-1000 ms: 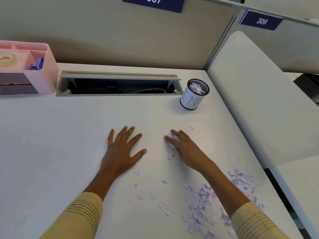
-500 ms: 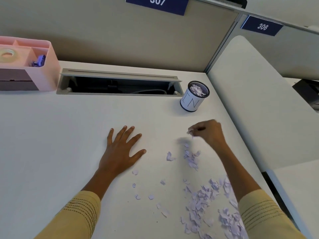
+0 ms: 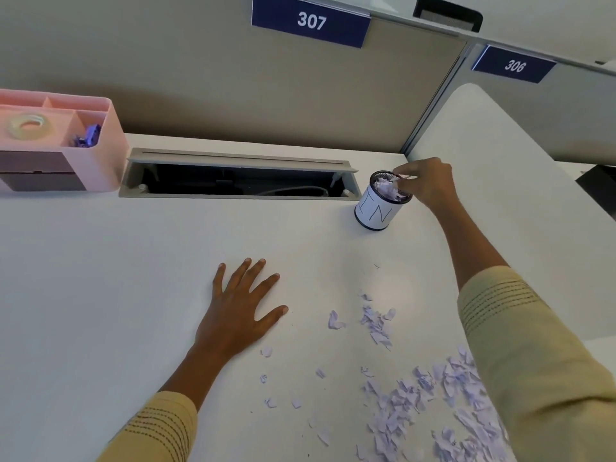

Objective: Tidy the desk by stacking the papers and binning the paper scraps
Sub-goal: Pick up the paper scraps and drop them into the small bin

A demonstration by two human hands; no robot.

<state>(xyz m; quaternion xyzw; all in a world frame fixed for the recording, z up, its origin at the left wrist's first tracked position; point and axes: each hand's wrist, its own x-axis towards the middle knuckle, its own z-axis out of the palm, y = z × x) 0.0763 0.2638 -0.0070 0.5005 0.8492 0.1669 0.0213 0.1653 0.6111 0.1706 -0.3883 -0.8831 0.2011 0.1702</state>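
Note:
A small mesh bin [image 3: 375, 213] with a white label stands at the back right of the white desk [image 3: 100, 295], partly filled with lilac scraps. My right hand [image 3: 425, 183] hovers at the bin's far rim, fingertips pinched together on a few paper scraps over its mouth. My left hand [image 3: 240, 311] lies flat on the desk, fingers spread, holding nothing. A small cluster of lilac scraps [image 3: 376, 323] lies right of my left hand. A larger pile of scraps [image 3: 433, 411] spreads along the near right, partly hidden by my right sleeve.
A pink desk organiser [image 3: 100, 155] with a tape roll and clips sits at the back left. An open cable hatch [image 3: 233, 181] runs along the back between organiser and bin. A partition wall [image 3: 233, 88] rises behind; a neighbouring desk [image 3: 500, 155] adjoins on the right.
My right hand gathered scraps near the desk's middle, lifted them and carried them back to the bin's mouth. My left hand stayed flat in place.

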